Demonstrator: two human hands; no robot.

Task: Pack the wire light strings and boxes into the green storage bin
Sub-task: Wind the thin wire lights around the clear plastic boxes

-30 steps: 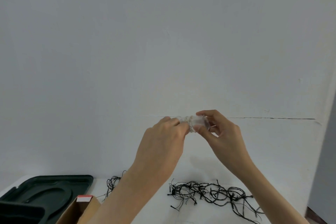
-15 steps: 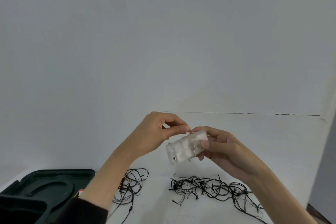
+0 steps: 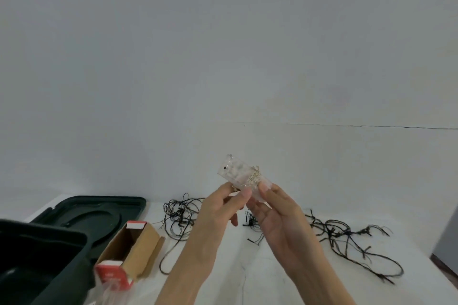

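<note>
Your clear light pack (image 3: 237, 173) has swung up. It now juts up-left from your fingertips, long axis tilted. Your left hand (image 3: 218, 208) and right hand (image 3: 277, 215) both pinch its lower end. The green storage bin (image 3: 62, 233) lies down-left of them, nearer your left hand.

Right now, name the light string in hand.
The pale light string on its clear case, pinched by left hand and right hand; both black strings lie on the table.

Green bin (image 3: 37, 252) cut off at our left edge, box (image 3: 138, 247) red end blurred, clear case (image 3: 236, 173) contents unclear to us.
</note>
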